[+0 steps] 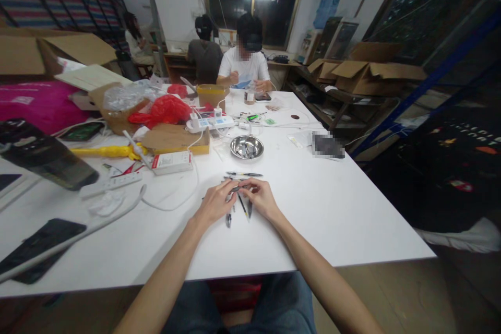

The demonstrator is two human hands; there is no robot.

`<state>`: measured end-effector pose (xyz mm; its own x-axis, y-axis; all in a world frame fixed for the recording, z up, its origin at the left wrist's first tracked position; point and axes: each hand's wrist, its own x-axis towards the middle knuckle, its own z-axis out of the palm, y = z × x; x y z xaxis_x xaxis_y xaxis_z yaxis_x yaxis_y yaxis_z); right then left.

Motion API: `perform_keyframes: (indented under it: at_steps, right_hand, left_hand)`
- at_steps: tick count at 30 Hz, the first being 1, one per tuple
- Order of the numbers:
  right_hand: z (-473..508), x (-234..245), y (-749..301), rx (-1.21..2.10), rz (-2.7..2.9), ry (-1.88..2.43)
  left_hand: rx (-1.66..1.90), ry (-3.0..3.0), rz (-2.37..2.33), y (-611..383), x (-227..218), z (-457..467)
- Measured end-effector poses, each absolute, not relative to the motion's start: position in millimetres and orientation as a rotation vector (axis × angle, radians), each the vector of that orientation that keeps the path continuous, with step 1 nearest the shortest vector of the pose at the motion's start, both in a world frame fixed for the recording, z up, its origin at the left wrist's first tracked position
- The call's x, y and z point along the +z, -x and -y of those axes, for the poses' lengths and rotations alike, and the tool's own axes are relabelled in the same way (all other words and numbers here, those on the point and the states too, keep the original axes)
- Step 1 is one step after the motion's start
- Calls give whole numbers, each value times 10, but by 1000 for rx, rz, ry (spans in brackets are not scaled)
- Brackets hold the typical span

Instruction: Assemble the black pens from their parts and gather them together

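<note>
1. Grip: fingertips of left hand and right hand pinched together on a small dark pen part; exact shape mostly hidden by fingers.
2. Location: near side of tabletop, among loose pens; can't tell if resting or lifted.
3. Handling (judgement): light, stiff, smooth plastic; likely slippery and quick to roll. Could crack if bent. Take hold near each end, thumb against index finger; load along the axis, no sideways force.
4. Close around: slim pen and black pen below the fingers, cap to the near left, crosswise pen on the far side. Easy to knock.
5. Beyond: metal bowl with small dark pieces inside. Not blocking.
6. Left: white cable looped near left forearm, main snag risk; white box and power strip farther off.
7. Far end: co-worker in white shirt, well apart.
</note>
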<state>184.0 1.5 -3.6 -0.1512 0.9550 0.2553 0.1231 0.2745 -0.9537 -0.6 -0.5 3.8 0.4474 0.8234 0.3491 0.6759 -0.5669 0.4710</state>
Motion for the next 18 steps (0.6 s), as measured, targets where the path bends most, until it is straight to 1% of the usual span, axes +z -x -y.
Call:
perform_keyframes:
  at_steps: [3, 6, 9, 11, 13, 18]
  right_hand:
    - [14, -44, -1794, 967, 1574, 1087]
    - [37, -12, -1766, 834, 1603, 1164]
    - [50, 28, -1762, 697, 1625, 1254]
    - [52, 46, -1775, 665, 1595, 1271]
    - [48, 51, -1795, 710, 1524, 1252]
    - [20, 9, -1852, 994, 1311, 1149]
  left_hand:
    - [783, -2470, -1291, -8, 47, 23]
    - [846, -2436, -1256, -22, 68, 41]
    - [900, -2419, -1155, -37, 99, 63]
    - [909, -2406, -1074, -44, 118, 80]
    - [926, -2378, -1007, -46, 127, 93]
    - [1090, -2346, -1001, -16, 126, 65]
